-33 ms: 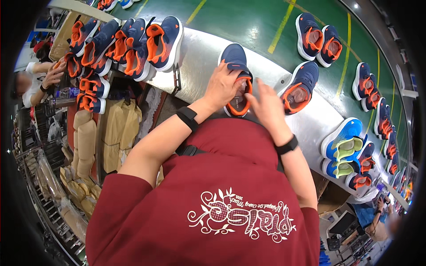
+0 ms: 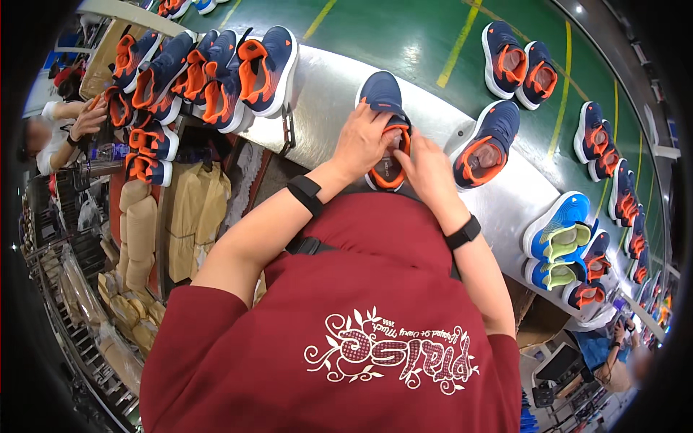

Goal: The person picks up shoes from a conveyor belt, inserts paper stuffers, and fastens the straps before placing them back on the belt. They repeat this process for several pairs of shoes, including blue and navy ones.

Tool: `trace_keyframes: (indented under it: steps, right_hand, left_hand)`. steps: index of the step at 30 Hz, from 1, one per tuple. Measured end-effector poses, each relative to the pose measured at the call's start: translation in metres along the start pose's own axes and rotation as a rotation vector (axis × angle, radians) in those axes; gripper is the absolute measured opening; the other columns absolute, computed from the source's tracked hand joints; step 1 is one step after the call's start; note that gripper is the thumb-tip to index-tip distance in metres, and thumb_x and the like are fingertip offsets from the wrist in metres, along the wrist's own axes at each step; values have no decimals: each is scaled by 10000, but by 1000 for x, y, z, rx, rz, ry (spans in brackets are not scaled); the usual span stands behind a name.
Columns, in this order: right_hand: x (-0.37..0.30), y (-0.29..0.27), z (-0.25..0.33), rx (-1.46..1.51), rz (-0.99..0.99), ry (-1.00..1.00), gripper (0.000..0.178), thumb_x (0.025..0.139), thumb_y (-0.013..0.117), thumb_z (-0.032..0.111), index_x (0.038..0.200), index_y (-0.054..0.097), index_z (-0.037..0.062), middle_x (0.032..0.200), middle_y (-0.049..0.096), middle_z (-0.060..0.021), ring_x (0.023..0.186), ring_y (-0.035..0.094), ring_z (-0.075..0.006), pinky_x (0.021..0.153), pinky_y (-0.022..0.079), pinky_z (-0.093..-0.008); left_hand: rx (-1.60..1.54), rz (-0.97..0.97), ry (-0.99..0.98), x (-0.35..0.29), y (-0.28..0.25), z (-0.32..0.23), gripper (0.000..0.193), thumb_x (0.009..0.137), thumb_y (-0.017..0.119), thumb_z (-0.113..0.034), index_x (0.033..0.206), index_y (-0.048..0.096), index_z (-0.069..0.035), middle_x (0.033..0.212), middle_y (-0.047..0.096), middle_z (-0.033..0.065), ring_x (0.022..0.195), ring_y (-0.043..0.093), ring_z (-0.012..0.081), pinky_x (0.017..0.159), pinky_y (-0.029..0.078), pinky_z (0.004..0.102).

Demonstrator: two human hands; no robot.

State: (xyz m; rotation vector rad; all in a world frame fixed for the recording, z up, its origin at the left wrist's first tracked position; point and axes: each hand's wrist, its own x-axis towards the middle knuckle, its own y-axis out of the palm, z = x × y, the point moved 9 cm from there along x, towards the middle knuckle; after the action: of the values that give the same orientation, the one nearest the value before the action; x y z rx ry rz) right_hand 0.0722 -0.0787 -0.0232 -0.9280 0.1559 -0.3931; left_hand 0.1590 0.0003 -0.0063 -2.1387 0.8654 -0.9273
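Observation:
A navy sneaker [image 2: 380, 88] with an orange lining stands on the metal bench right in front of me, toe pointing away. My left hand [image 2: 359, 143] grips it over the tongue and the left side of the opening, fingers bent. On the opposite side, my right hand [image 2: 431, 169] has its thumb at the orange collar and its fingers against the outer side, closed on the edge. Part of the upper is hidden under both hands. A second navy sneaker [image 2: 498, 121] of the same kind stands just to the right, apart from my right hand.
Several navy and orange sneakers [image 2: 271, 61] crowd the bench's left end. Blue and lime shoes [image 2: 567, 216] stand at the right on the metal bench [image 2: 325, 79]. Beyond it, a green conveyor surface [image 2: 404, 36] carries more pairs. Brown paper bundles [image 2: 191, 216] are at left; co-workers sit at both sides.
My right hand has come in from the right and now touches the sneaker's collar; before, it was blurred and slightly apart. The left hand keeps its hold.

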Motion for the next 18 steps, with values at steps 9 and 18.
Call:
trace_keyframes:
  steps: [9,18]
  right_hand:
    - [10,10,-37,398,31,384,211,854,533,167,962,630,13,730,598,-252,719,606,-414,612,462,-433]
    - [6,7,-2,112,7,56,313,858,516,69,1130,548,-81,829,609,-269,723,615,-408,618,489,-419]
  left_hand:
    - [21,244,359,2,-2,-12,238,683,636,-85,920,658,-89,904,621,31,805,558,203,667,495,287]
    - [163,140,275,-17,3,-26,318,704,591,-79,1013,633,-18,1095,612,78,957,599,193,701,542,261]
